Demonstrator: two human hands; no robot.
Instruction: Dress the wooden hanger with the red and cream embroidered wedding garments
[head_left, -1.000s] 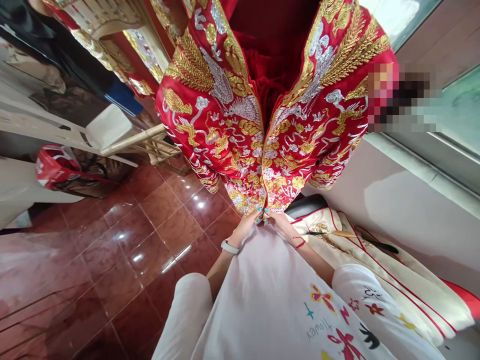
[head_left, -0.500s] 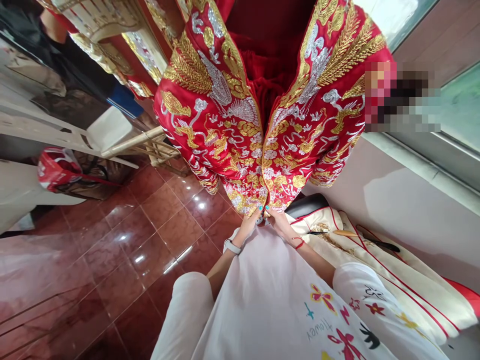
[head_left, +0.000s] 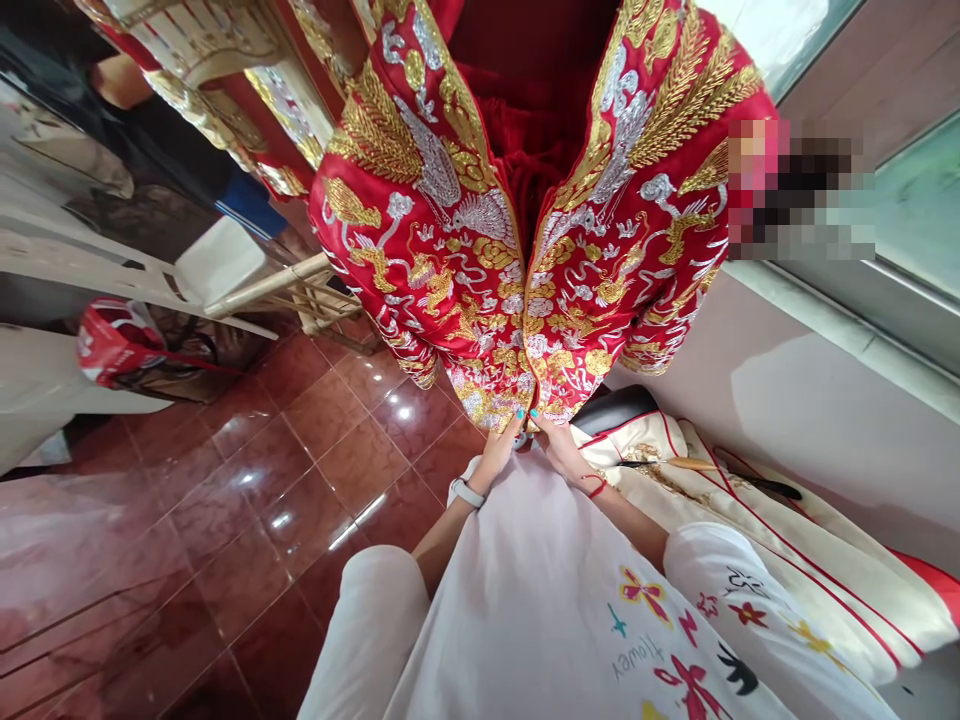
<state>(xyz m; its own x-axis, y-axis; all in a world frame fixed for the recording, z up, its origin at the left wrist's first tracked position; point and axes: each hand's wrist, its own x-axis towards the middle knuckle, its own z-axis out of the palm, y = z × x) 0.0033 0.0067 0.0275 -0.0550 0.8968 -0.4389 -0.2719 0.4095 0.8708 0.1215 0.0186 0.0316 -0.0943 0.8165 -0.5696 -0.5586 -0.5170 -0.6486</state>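
A red jacket [head_left: 480,250] thick with gold and silver embroidery hangs upright in front of me, its two front panels meeting along a centre line. My left hand [head_left: 501,447], with a white watch at the wrist, pinches the bottom hem of the left panel. My right hand [head_left: 553,442], with a red cord at the wrist, pinches the hem of the right panel right beside it. Both hands' fingers are closed on the fabric at the lowest point of the front opening. A dark red lining [head_left: 536,120] shows where the panels part higher up.
A cream garment with red piping [head_left: 757,540] lies at the right with a dark-tipped brush [head_left: 712,467] on it. Glossy red floor tiles [head_left: 247,500] spread to the left. A red bag [head_left: 112,335] and a wooden chair frame [head_left: 292,285] stand at the left. A pale wall [head_left: 825,400] runs along the right.
Both hands have stayed pinched on the hem; they and the jacket sit slightly higher in view than a second ago.
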